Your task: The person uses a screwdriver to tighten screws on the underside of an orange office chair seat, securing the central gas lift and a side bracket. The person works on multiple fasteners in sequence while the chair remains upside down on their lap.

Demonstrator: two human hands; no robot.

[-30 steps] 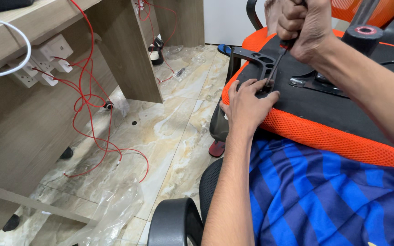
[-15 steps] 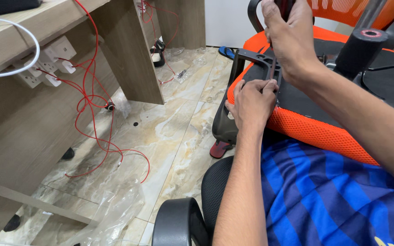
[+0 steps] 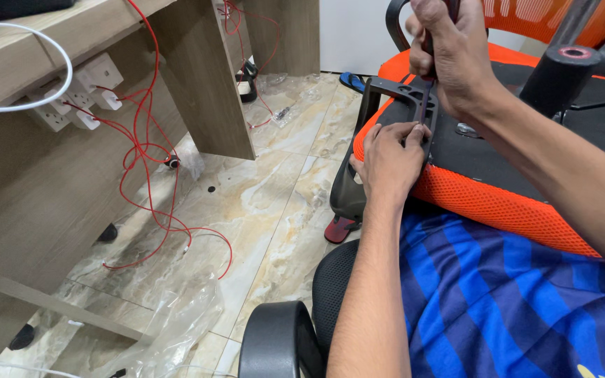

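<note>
An orange mesh chair seat (image 3: 484, 199) lies upside down across my lap, its black underside plate (image 3: 498, 140) facing up. My right hand (image 3: 456, 52) is closed around a screwdriver (image 3: 425, 98) held upright, its shaft pointing down into the black armrest bracket (image 3: 400, 91) at the seat's left edge. My left hand (image 3: 390, 157) rests on that edge right below the tip, fingers pinched around the shaft's lower end. The tip itself is hidden by my fingers. A black gas-lift cylinder (image 3: 558, 77) stands up from the plate.
A wooden desk (image 3: 50, 196) stands on the left with white power sockets (image 3: 82, 91) and loose red wires (image 3: 155, 175) trailing to the marble floor. Clear plastic wrap (image 3: 169, 329) lies near the front. A black armrest (image 3: 274, 343) and chair base (image 3: 348, 203) sit below my arm.
The view shifted so the seat sits higher and further right. My right hand rose and brought the screwdriver upright over the bracket; my left hand slid to the bracket's edge and pinched the shaft.
</note>
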